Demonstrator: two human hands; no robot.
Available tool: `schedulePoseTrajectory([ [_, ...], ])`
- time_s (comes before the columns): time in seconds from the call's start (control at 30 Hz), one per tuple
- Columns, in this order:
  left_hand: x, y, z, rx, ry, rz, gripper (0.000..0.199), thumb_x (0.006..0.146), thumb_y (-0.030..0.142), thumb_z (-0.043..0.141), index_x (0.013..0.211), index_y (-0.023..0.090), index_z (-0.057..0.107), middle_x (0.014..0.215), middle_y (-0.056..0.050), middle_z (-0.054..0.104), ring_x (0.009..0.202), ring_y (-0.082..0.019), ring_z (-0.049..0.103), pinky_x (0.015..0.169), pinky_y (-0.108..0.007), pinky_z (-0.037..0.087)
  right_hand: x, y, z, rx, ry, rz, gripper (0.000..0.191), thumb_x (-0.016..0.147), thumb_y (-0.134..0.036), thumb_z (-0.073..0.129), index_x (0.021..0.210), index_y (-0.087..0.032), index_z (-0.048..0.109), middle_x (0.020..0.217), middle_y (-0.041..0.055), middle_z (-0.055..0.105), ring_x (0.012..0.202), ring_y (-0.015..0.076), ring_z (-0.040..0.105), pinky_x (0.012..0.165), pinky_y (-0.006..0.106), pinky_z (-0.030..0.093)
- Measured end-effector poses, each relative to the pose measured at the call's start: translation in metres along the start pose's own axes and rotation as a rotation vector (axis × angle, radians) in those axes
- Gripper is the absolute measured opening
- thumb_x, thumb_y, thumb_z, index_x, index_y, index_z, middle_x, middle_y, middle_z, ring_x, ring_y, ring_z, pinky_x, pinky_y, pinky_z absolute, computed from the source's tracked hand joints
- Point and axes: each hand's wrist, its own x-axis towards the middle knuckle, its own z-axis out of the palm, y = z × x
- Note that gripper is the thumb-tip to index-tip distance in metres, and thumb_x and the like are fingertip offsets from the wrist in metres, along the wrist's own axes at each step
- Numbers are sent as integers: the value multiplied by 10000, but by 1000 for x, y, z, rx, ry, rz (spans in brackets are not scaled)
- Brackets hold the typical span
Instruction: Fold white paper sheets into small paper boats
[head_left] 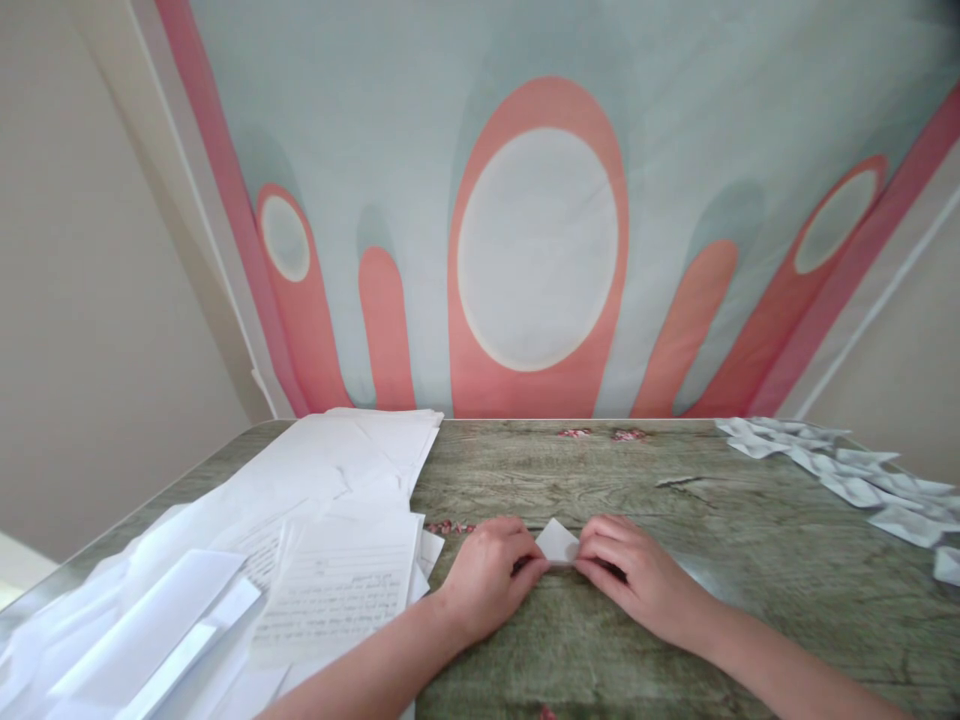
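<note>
At the counter (517, 480), my left grip (490, 572) and right grip (631, 568) each pinch one shared white paper (556, 543). Its peak points far, its base running left to right.

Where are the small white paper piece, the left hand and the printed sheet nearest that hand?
Small white paper piece (556, 543): head view, middle of its visible face.
Left hand (491, 572): head view, back of the hand.
Printed sheet (341, 588): head view, its printed face.
</note>
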Motion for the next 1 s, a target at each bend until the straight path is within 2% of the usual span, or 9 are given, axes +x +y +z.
schedulePoseTrajectory([
  [0.2,3,-3,3,-38,37,-87,146,833,259,522,747,188,616,768,-18,588,759,-156,539,704,-248,389,5,3,0,189,-10,117,196,880,-254,463,710,-209,549,796,8,548,757,149,533,692,272,401],
  [0.43,5,-4,6,28,65,-150,132,809,272,539,738,192,617,798,-31,592,794,-182,532,720,-275,385,6,5,5,228,18,177,179,853,-245,495,694,-199,565,842,14,540,783,147,531,712,269,401],
  [1.0,5,-5,7,40,61,-127,137,813,276,534,766,190,631,817,-37,592,802,-188,536,737,-290,393,11,5,8,233,-8,197,221,843,-314,498,687,-203,609,919,38,578,867,185,542,802,336,393],
])
